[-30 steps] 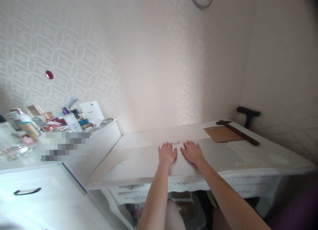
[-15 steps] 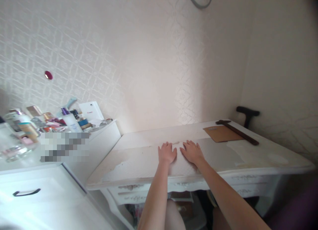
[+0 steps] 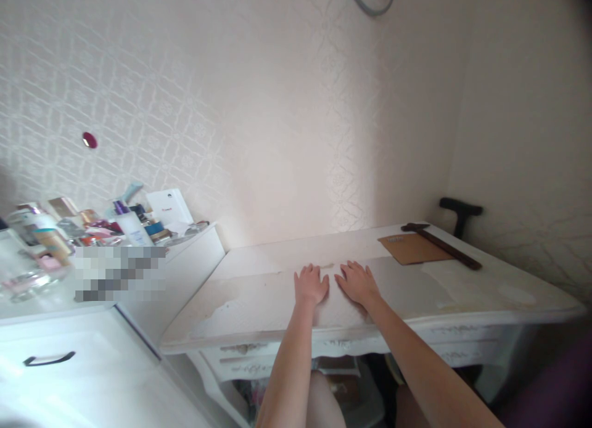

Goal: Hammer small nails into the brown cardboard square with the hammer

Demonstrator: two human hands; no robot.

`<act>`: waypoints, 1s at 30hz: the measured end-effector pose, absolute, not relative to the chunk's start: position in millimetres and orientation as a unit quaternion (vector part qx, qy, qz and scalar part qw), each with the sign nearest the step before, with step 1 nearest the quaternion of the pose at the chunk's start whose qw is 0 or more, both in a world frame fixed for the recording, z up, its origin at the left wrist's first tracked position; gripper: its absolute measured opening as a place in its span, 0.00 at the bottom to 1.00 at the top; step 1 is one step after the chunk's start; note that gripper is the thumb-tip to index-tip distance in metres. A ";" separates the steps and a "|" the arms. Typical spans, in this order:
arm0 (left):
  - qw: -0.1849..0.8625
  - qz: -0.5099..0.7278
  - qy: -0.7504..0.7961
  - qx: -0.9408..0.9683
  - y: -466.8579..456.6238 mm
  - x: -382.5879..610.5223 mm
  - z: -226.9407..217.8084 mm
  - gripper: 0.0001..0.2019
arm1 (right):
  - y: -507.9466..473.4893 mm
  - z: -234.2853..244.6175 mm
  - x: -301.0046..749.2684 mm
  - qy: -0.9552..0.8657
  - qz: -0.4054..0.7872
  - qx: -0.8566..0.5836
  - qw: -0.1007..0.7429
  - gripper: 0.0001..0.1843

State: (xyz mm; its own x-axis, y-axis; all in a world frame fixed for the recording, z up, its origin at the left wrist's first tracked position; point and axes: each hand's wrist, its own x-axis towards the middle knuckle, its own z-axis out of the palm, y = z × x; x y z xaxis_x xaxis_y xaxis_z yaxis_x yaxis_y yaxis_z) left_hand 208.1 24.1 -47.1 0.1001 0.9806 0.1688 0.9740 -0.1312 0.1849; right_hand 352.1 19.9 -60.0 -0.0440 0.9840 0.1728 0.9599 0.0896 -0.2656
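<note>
My left hand [image 3: 311,285] lies flat, palm down, on the worn white tabletop [image 3: 259,298], fingers stretched out and holding nothing. My right hand [image 3: 359,284] rests flat right beside it, fingers spread, also holding nothing. The two hands nearly touch near the middle of the table. A brown hammer [image 3: 441,245] lies at the far right of the table, its head next to a brown card sheet [image 3: 411,248]. Both are well out of reach of my right hand's fingers.
A white dresser [image 3: 115,354] with a dark drawer handle [image 3: 49,358] stands to the left, its top crowded with several cosmetic bottles and tubes [image 3: 129,221]. Patterned walls close the back and right. A dark T-shaped handle [image 3: 460,212] stands behind the table's right corner.
</note>
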 end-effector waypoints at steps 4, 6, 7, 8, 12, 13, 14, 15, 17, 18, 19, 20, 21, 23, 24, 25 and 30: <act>0.014 0.128 0.658 0.742 23.7 208.4 -46.6 0.23 | 19.8 -59.8 352.0 -0.721 0.037 -0.674 0.155 0.27; 0.013 0.132 0.657 0.742 23.7 208.3 -46.7 0.22 | 19.4 -59.1 351.8 -0.722 0.037 -0.674 0.155 0.27; 0.013 0.133 0.657 0.742 23.7 208.2 -46.7 0.22 | 19.1 -58.7 351.8 -0.722 0.038 -0.674 0.155 0.27; 0.014 0.133 0.657 0.742 23.7 208.2 -46.6 0.22 | 18.9 -58.3 351.7 -0.721 0.038 -0.674 0.156 0.27; 0.016 0.132 0.659 0.741 23.1 208.1 -46.1 0.22 | 18.0 -56.9 351.4 -0.721 0.039 -0.674 0.155 0.27; 0.016 0.133 0.658 0.741 22.9 208.1 -46.1 0.22 | 17.8 -56.8 351.4 -0.721 0.039 -0.674 0.156 0.27; 0.015 0.134 0.657 0.741 22.9 208.1 -46.2 0.22 | 17.6 -56.7 351.4 -0.721 0.039 -0.674 0.156 0.27; 0.015 0.136 0.657 0.742 22.8 208.1 -46.4 0.22 | 17.5 -56.6 351.4 -0.721 0.038 -0.674 0.156 0.27; 0.013 0.137 0.655 0.743 22.9 208.1 -47.1 0.22 | 17.4 -56.7 351.5 -0.721 0.039 -0.674 0.156 0.27; 0.012 0.138 0.655 0.743 23.0 208.2 -47.4 0.22 | 17.5 -56.8 351.6 -0.722 0.039 -0.673 0.156 0.27; 0.012 0.137 0.656 0.743 23.0 208.2 -47.6 0.22 | 17.6 -56.9 351.6 -0.722 0.040 -0.673 0.155 0.27; 0.012 0.135 0.656 0.742 23.1 208.1 -47.7 0.23 | 17.7 -57.0 351.6 -0.722 0.040 -0.673 0.155 0.27; 0.012 0.134 0.657 0.742 23.2 208.1 -47.7 0.23 | 17.8 -57.1 351.6 -0.722 0.040 -0.673 0.155 0.27; 0.012 0.130 0.657 0.743 23.3 207.9 -47.3 0.23 | 17.8 -57.1 351.5 -0.721 0.039 -0.674 0.157 0.27; 0.012 0.128 0.656 0.743 23.4 207.7 -47.0 0.23 | 17.7 -57.0 351.4 -0.721 0.039 -0.674 0.157 0.27; 0.012 0.127 0.656 0.744 23.5 207.6 -46.7 0.23 | 17.6 -56.8 351.4 -0.721 0.039 -0.674 0.158 0.27; 0.011 0.120 0.658 0.744 23.7 207.7 -46.1 0.23 | 16.4 -55.2 351.4 -0.722 0.041 -0.672 0.158 0.27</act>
State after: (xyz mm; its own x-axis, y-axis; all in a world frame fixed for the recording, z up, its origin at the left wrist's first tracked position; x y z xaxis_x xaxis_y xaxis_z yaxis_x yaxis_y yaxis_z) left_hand 207.7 23.7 -46.1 0.1061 0.9805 0.1651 0.9754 -0.1349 0.1742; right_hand 351.4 16.4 -55.2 -0.0460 0.9838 0.1731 0.9579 0.0926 -0.2718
